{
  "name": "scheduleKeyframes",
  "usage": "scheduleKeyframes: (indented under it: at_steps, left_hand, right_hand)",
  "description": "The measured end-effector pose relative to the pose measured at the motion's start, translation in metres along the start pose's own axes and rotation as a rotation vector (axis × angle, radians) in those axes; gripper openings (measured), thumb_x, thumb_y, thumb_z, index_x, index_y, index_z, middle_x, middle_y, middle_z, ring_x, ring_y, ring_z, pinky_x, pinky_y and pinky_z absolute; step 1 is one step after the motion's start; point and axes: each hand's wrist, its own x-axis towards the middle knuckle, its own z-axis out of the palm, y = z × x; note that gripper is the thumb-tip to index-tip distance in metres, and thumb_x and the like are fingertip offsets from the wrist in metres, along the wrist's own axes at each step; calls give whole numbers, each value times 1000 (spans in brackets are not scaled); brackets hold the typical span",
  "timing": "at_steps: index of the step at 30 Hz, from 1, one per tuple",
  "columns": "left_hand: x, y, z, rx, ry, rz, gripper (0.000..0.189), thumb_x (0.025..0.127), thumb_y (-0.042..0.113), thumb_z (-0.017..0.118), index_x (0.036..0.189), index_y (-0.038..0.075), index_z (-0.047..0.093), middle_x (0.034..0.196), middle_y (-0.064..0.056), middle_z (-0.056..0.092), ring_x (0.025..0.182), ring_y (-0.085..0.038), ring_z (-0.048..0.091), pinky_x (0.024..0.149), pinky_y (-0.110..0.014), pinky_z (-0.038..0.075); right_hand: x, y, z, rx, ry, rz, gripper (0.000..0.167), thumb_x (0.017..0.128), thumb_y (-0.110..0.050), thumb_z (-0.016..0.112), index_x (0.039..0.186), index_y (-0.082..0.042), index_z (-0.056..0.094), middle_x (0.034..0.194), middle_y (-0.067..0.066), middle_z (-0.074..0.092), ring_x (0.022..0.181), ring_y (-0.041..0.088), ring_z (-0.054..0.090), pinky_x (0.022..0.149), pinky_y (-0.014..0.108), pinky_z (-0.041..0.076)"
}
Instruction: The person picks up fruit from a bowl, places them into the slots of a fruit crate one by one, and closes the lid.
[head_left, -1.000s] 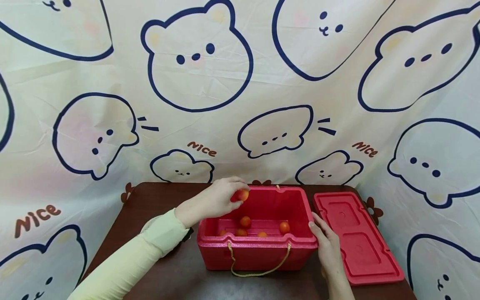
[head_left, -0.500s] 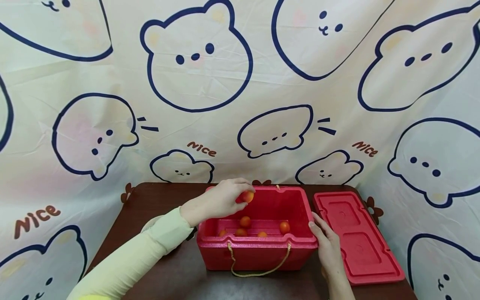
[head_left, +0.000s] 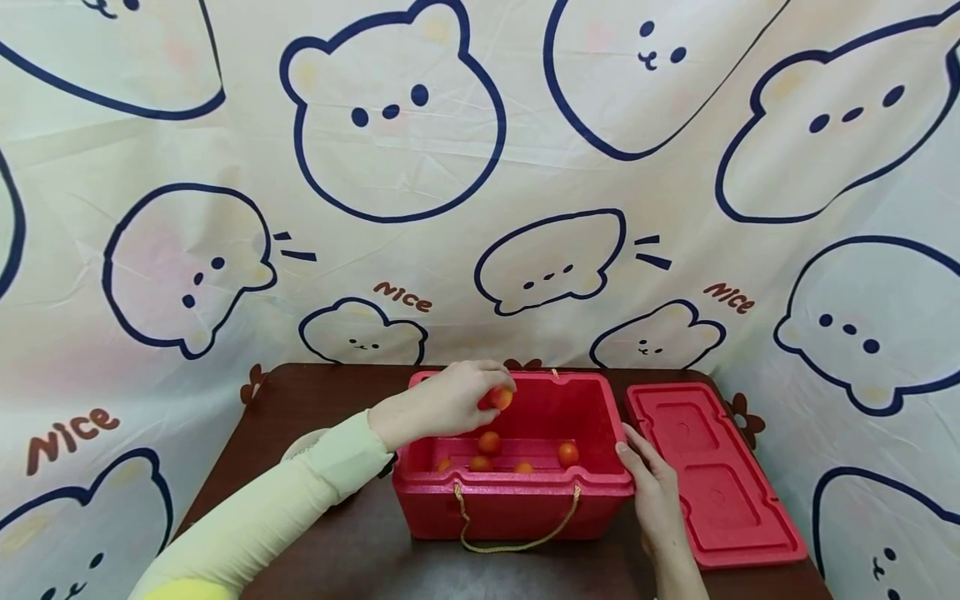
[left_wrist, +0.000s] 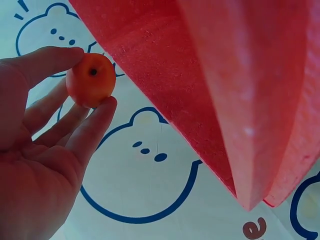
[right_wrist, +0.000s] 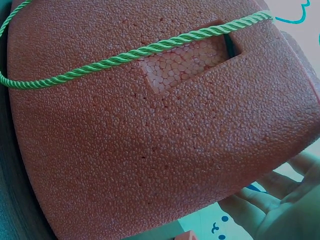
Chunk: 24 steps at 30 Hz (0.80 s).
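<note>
My left hand (head_left: 453,398) pinches a small round red-orange fruit (head_left: 501,398) between thumb and fingertips, above the inside of a red foam box (head_left: 517,510). In the left wrist view the fruit (left_wrist: 91,80) shows a dark spot at one end, and the box wall (left_wrist: 165,95) rises beside it. Several similar fruits (head_left: 489,442) lie on the box floor, one more (head_left: 568,454) to the right. My right hand (head_left: 654,487) rests against the box's right front corner, thumb at the rim; in the right wrist view its fingers (right_wrist: 252,202) extend along the wall.
A red lid (head_left: 720,483) lies on the dark brown table (head_left: 330,542) right of the box. A twisted cord handle (head_left: 517,548) hangs at the box front. A pale round object (head_left: 300,443) is partly hidden behind my left forearm. A cartoon-printed cloth (head_left: 390,167) surrounds the table.
My left hand has moved slightly right and a little down with the fruit, further over the box. The right hand, the box and the fruits in it stay in place.
</note>
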Motion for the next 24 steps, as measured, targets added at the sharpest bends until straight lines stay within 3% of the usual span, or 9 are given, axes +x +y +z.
scheduleKeyframes:
  at_steps: [9,18,24]
  left_hand:
    - [3,2,3,-16,-55,-12,33,86,11,79,118,14,71,119,-4,67,102,-17,64,90,-28,56]
    - [1,3,2,3,-57,1,32,86,11,80,117,14,72,116,-3,68,101,-17,64,89,-28,56]
    - [0,3,2,-17,-84,-43,36,86,13,80,120,15,71,120,-3,68,106,-18,65,90,-28,56]
  right_hand:
    - [-1,0,0,0,4,-11,57,101,-45,57,152,-20,47,151,11,49,115,11,58,83,15,52]
    - [1,0,1,-15,16,11,59,100,-47,58,152,-22,47,151,9,49,122,23,55,84,18,53]
    - [1,-1,1,-13,17,14,59,100,-47,58,153,-22,46,152,9,49,124,25,55,84,18,53]
